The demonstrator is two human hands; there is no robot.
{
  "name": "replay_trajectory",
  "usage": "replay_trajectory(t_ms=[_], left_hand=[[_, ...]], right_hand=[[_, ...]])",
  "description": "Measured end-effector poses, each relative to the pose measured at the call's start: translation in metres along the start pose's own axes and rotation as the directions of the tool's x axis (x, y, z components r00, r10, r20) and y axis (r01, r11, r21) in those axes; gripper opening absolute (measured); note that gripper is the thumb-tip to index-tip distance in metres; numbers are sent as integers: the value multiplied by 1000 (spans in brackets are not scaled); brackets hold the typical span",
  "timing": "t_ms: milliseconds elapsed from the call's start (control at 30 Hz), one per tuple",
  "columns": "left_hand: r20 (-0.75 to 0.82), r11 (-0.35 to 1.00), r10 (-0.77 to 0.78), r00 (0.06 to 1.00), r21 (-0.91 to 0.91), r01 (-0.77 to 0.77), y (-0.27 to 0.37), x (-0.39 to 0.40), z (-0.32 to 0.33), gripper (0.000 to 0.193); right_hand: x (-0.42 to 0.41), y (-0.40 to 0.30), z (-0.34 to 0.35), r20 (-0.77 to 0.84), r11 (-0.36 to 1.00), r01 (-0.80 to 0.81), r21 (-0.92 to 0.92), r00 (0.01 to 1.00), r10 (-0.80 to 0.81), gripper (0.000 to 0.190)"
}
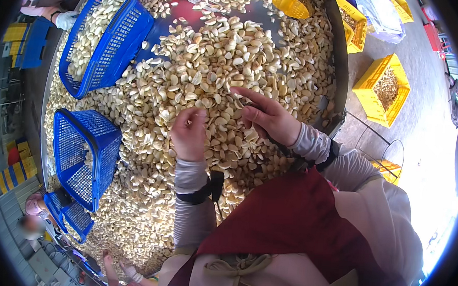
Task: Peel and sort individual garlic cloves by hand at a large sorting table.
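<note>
A deep layer of pale, peeled-looking garlic cloves (165,84) spreads over a metal table in front of me. Above the pile, just left of the middle, my left hand (190,132) is raised with its fingers curled; whether anything is between the fingertips is too blurred to tell. My right hand (272,116) hovers over the cloves to its right, index finger stretched out and thumb bent. Something dark shows beneath its fingers, and its palm is hidden. A blue plastic basket (118,57) full of white cloves stands at the upper left. Below it, another blue basket (111,143) leans with a few cloves inside.
Smaller blue baskets (77,218) stand at the lower left. A raised metal rim (338,63) borders the table's right side. Yellow crates (398,102) stand on the floor beyond. A co-worker's gloved hand (66,20) is by the full basket; other people's arms reach in at the bottom.
</note>
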State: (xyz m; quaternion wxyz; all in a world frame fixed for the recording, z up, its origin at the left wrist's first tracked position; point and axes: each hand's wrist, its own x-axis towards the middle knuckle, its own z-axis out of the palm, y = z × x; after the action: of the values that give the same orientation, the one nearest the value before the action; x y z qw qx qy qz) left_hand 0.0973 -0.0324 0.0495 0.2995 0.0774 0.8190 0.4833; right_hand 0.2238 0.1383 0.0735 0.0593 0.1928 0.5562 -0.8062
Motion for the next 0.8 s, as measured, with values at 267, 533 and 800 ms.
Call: replay_trajectory(t_ms=[267,533,800], left_hand=[[132,617,559,819,594,-516,-16,6,23,27],[430,536,58,901,-774,335,12,-11,1,29],[486,488,64,871,-777,398,13,-17,2,28]], right_hand=[[0,1,-2,10,995,67,-81,998,-66,46],[-7,-2,7,174,768,356,-533,934,-313,61],[-6,-2,15,218,509,440,-739,873,-437,65]])
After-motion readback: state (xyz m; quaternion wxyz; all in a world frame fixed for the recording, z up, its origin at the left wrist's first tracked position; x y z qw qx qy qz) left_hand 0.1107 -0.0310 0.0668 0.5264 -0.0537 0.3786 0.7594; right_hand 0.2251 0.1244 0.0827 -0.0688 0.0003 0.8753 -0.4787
